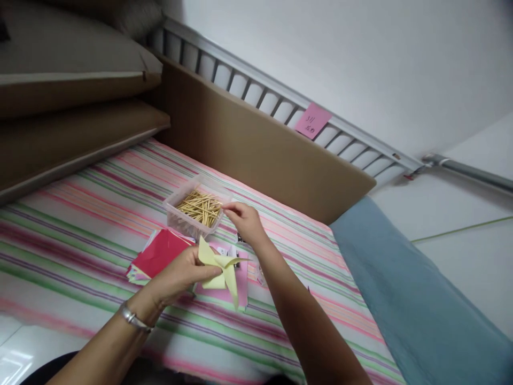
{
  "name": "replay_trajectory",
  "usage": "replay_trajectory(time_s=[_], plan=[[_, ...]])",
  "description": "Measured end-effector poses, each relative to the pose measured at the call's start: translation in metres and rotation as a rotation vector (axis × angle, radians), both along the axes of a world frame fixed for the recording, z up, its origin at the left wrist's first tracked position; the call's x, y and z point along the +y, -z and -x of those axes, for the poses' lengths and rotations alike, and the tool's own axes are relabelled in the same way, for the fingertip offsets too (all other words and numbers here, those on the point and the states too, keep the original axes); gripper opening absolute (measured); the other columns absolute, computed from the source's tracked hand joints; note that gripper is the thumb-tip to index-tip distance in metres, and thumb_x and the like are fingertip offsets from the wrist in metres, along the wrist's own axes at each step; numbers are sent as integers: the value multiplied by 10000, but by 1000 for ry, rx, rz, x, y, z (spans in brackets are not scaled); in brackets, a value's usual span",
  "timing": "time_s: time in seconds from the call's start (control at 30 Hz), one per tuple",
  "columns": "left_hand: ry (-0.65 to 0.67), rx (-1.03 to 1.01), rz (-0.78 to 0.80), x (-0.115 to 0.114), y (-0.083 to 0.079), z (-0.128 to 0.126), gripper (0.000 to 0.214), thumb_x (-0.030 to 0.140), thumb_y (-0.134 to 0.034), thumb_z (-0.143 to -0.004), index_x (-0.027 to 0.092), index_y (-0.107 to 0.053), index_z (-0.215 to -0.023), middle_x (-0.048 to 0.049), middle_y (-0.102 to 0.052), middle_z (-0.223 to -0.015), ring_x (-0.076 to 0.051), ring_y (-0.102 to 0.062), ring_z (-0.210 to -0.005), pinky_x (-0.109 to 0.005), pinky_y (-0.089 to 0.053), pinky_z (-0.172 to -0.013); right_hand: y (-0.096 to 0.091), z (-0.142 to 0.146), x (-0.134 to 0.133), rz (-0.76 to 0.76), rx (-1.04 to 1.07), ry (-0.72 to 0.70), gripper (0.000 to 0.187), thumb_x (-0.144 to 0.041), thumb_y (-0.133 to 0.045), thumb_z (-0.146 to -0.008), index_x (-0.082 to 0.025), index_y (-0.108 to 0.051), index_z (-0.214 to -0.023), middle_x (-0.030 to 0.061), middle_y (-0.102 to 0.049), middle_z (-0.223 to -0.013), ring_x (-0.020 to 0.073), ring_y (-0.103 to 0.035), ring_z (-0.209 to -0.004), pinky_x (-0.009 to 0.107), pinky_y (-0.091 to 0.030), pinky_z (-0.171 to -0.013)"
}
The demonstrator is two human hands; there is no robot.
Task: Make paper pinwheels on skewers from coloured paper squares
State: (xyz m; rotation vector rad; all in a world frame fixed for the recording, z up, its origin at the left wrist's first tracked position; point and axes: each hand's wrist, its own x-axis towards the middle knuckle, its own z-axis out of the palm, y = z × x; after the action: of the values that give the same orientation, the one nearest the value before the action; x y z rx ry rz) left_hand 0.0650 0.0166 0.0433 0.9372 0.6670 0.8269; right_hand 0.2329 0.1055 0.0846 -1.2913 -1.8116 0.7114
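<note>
Left hand point(180, 275) grips a pale yellow paper pinwheel point(220, 267), thumb on top and fingers closed under its middle. It is held just above the bed, over a pink sheet of paper point(242, 280). Silver bracelet point(134, 318) on the left wrist.

Right hand point(244, 222) is at the right edge of a clear plastic box point(180, 219), fingertips point(229, 211) drawn together over the wooden sticks point(200, 207) inside. Can't tell whether a stick is pinched between them; too small.

The box sits on the striped bedsheet point(80, 214) (pink, green, white stripes). The sticks lie loose in a heap, filling the bottom. A stack of coloured paper point(160, 252) with a red sheet on top lies just in front of the box, left of the pinwheel and touching the box's near side. Small bits near the right wrist are blurred.

A brown cardboard panel point(260, 144) stands along the far side of the bed against a white railing point(360, 144). A pink sticky note point(312, 121) is stuck on the railing with handwriting on it, two short lines, not readable. No brand or label is visible on the box. Blue cloth point(401, 289) at the right, beside the sheet. Grey-brown cushions point(72, 64) stacked top left.
</note>
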Motion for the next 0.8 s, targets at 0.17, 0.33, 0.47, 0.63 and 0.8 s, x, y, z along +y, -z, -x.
replay_trajectory(time_s=[0.17,0.33,0.47,0.63,0.8], plan=[[40,-119,-1,4,-1,25,192,302,-807,-598,161,-720,-696,-16,-639,-623,-122,-523,-558,-233,-358,-535,21,62,71,29,-414,-114,128,-151,-626,-762,-221,-730,-737,28,-748,-857,200,-661,-842,293,-447,-803],[34,-166,-19,6,-6,44,209,300,-795,-604,163,-671,-702,-30,-651,-660,-149,-562,-611,-253,-387,-570,44,92,94,109,-547,-60,65,-234,-671,-746,-193,-695,-702,46,-732,-749,205,-658,-756,271,-435,-723],[31,-112,-43,8,-6,49,229,297,-772,-625,156,-654,-761,-10,-626,-678,-134,-533,-616,-240,-371,-563,44,102,95,125,-611,-37,97,-198,-625,-754,-161,-657,-671,87,-725,-776,222,-657,-779,284,-433,-722],[27,-30,-131,11,-2,46,195,304,-723,-689,149,-688,-802,4,-604,-678,-115,-499,-605,-228,-369,-563,17,89,64,32,-560,-9,76,-207,-571,-803,-177,-638,-782,35,-701,-805,162,-626,-759,258,-440,-724],[43,111,-226,6,-5,34,186,339,-690,-724,161,-712,-774,8,-612,-640,-119,-497,-566,-220,-363,-513,-10,43,-19,-1,19,48,99,-272,-651,-753,-176,-633,-736,-3,-644,-723,131,-590,-673,242,-480,-654]])
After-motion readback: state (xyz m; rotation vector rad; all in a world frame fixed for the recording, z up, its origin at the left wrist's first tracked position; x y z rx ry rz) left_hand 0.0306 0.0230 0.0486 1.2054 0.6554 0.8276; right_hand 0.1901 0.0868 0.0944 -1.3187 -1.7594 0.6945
